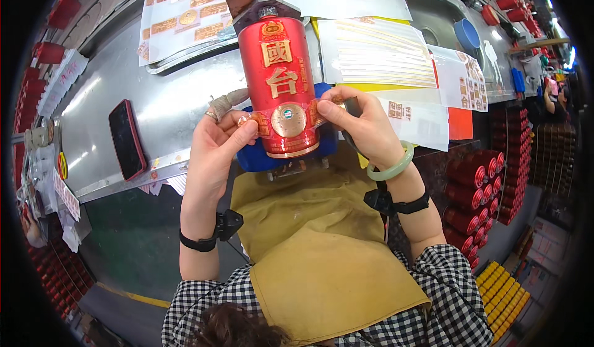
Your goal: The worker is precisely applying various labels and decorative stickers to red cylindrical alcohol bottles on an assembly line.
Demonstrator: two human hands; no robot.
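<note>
Steel workbench (154, 108) carries a red bottle (279, 87) lying in a blue cradle (253, 156). Left hand (213, 152) at eight o'clock and right hand (362, 124) at four o'clock pinch a gold label band (288, 121) against it, fingertips closed. Smoothing seems underway; pressing both ends flat likely comes next.

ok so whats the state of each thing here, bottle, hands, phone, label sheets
red bottle: lying in a blue cradle, base toward the person
left hand: fingertips pressing the gold label band
right hand: pressing the band's other end
phone: flat, screen dark
label sheets: flat on the metal table
</note>
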